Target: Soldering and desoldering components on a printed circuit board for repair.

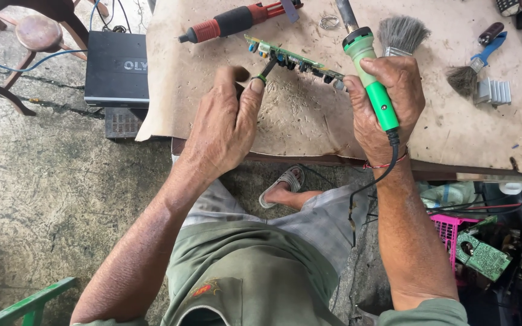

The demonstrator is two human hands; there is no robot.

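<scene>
A narrow green circuit board (pixel 291 59) is held on edge above the worn brown workbench (pixel 297 115). My right hand (pixel 385 102) grips a green-handled soldering iron (pixel 371 81), its black cord trailing down past my wrist, and its fingers also pinch the board's right end. My left hand (pixel 228 124) pinches a small black tool or lead (pixel 267 68) that touches the board near its left end.
On the bench lie a red-and-black screwdriver-like tool (pixel 237 21), a grey brush (pixel 401 35), a smaller brush with a blue handle (pixel 475 66) and a ribbed metal heat sink (pixel 493 92). A black box (pixel 117 67) sits at left, a pink basket (pixel 448 229) below right.
</scene>
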